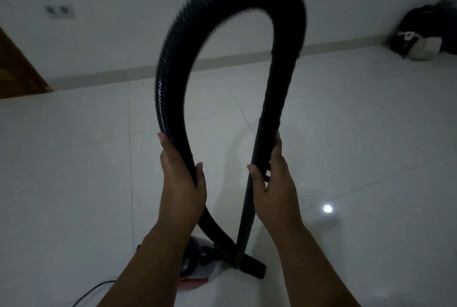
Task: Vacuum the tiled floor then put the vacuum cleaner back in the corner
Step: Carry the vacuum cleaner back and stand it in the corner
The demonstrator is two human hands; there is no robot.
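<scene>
The left hand [181,178] grips the hose [173,79]; the right hand [273,183] grips the wand [269,118]. The wand runs steeply down to the nozzle [252,266], beside the vacuum [195,257], below both hands.

No text, label, brand or number can be read anywhere; the dim, blurred view shows no legible marks.

Your left hand [181,178] on black ribbed hose [173,84], right hand [274,183] on black rigid tube [272,113]; vacuum body [195,264] on white tiled floor [74,170] below; dark bags [425,32] far right by wall.
</scene>
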